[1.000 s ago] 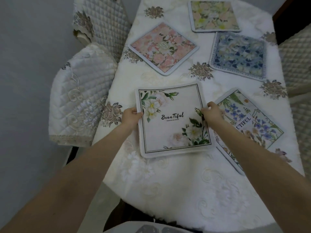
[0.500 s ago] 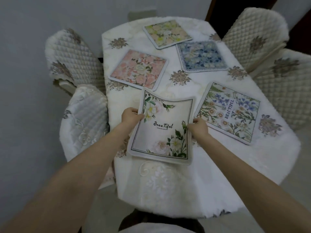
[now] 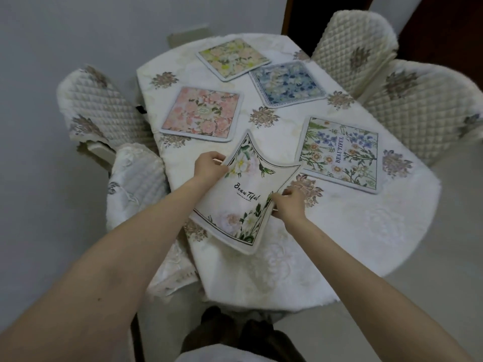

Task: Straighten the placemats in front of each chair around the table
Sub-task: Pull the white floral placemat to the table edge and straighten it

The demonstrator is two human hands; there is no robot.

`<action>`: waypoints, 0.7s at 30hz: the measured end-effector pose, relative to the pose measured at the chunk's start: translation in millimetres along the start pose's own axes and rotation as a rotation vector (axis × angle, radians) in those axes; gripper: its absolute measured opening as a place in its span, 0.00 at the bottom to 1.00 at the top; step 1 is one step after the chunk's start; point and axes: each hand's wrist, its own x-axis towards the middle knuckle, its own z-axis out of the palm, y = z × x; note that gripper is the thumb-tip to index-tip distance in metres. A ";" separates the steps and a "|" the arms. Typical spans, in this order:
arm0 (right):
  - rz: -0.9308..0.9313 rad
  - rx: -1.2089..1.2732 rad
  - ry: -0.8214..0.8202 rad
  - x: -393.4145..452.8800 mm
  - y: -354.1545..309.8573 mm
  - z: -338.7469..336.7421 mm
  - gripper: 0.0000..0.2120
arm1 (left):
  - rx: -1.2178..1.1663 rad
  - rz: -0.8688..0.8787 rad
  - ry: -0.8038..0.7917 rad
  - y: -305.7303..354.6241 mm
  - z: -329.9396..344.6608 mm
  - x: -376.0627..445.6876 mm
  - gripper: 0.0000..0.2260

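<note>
The left hand point(image 3: 209, 167) and the right hand point(image 3: 287, 205) each pinch one side of the white placemat point(image 3: 245, 192), which sags, lifted over the near-left part of the bench point(image 3: 339, 231).

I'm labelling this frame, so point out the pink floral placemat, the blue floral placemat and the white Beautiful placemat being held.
pink floral placemat point(image 3: 202, 114), head view, on its central medallion.
blue floral placemat point(image 3: 286, 83), head view, middle of the printed face.
white Beautiful placemat point(image 3: 245, 190), head view, on the script lettering.
</note>
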 end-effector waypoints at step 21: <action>0.218 -0.003 0.588 -11.9 92.5 121.7 0.06 | 0.190 0.159 -0.434 -65.1 -28.4 146.5 0.09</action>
